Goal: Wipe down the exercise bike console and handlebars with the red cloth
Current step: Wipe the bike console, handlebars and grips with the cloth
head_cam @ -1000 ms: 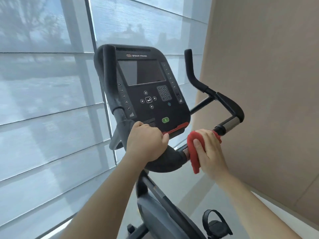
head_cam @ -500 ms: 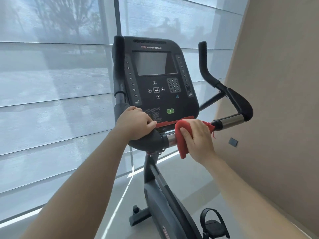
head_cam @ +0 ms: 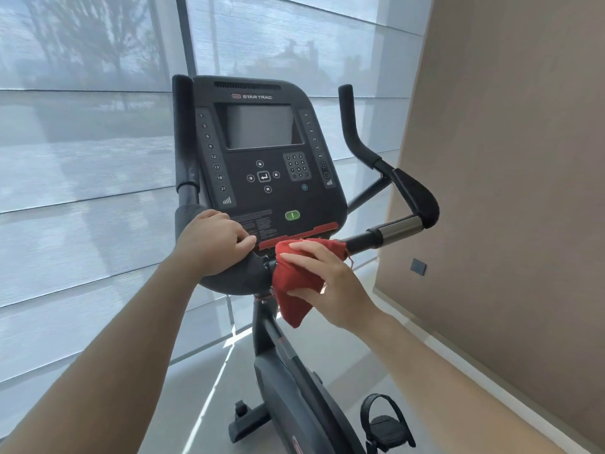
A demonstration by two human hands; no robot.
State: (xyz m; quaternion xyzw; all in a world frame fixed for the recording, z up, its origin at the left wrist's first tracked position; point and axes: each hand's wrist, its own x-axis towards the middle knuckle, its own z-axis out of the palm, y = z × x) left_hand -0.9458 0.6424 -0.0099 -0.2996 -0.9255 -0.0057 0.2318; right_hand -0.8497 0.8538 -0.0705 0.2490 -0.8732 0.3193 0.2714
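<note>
The black exercise bike console [head_cam: 262,158] faces me, with a dark screen, a keypad and a green button. My left hand [head_cam: 212,242] is closed around the padded left handlebar [head_cam: 235,273] just below the console. My right hand [head_cam: 324,283] holds the red cloth [head_cam: 293,283] against the handlebar's middle joint, right under the console's red strip. Part of the cloth hangs down below the bar. The right handlebar [head_cam: 393,229] with its chrome sleeve runs out to the right, bare, and its black grip rises behind.
A window wall with translucent blinds [head_cam: 82,191] stands close behind the bike. A beige wall [head_cam: 507,191] is near on the right. The bike frame [head_cam: 294,388] and a strapped pedal [head_cam: 386,424] are below, on a grey floor.
My right hand has slid the red cloth leftward along the right handlebar, from near the chrome sleeve to the middle joint. My left hand has stayed on the left handlebar. The view has shifted.
</note>
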